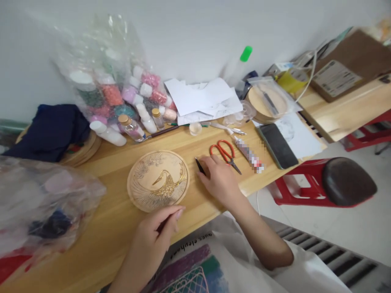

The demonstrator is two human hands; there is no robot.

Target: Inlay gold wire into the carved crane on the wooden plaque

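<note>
A round wooden board (pixel 158 180) with a crane drawn on it, partly outlined in gold, lies on the wooden table (pixel 113 211). Just below the board's lower edge is my left hand (pixel 160 230), its thumb and fingers pressed together; whatever they may pinch is too small to see. My right hand (pixel 218 178) rests on the table to the right of the board, fingers closed round a slim black tool (pixel 200 166) whose tip points up and left. Orange-handled scissors (pixel 224 152) lie just beyond that hand, beside a white tube (pixel 248 154).
Bagged jars of coloured grains (pixel 113 95), small bottles and paper sheets (pixel 204 97) line the wall. A phone (pixel 278 145) lies at the right edge, and a plastic bag (pixel 45 203) at the left. Red stools (pixel 302 187) stand beyond the table.
</note>
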